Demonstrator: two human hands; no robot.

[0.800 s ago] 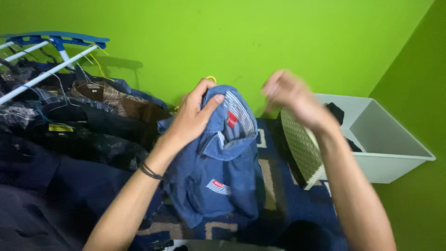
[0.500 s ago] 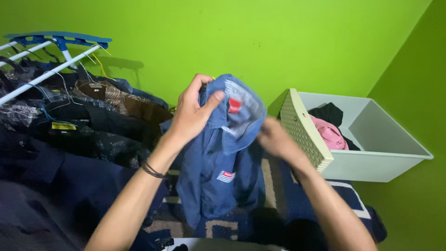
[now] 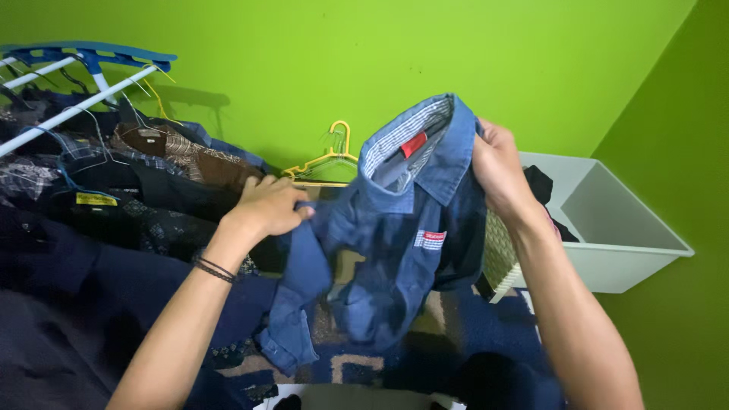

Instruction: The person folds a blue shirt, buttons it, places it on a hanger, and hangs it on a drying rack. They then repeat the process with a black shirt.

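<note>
1. Bright green walls (image 3: 425, 53) form the background; a patterned dark-blue rug (image 3: 471, 334) covers the floor below the hands.
2. Right hand (image 3: 497, 163): fingers clenched on the collar edge of a blue denim shirt (image 3: 395, 250), holding the garment up in front of the wall. The collar's checked lining and a small red label face the camera.
3. Left hand (image 3: 266, 206): fingers closed around the shirt's shoulder or sleeve fabric, to the left of the collar and lower than it. Dark bands circle the wrist.
4. The denim shirt hangs between the two hands, crumpled, with one sleeve trailing down toward the rug below the left hand. A small striped patch shows on the chest.
5. Behind the shirt, to its left, a yellow hanger (image 3: 326, 161) stands against the wall.
6. Right of the shirt, partly hidden by the right forearm, sits a pale laundry basket (image 3: 630, 250) with a perforated side; dark clothing lies inside it.
7. Far left of the shirt, a white-and-blue drying rack (image 3: 80, 83) carries hung dark and brown garments (image 3: 175, 163) on wire hangers.
</note>
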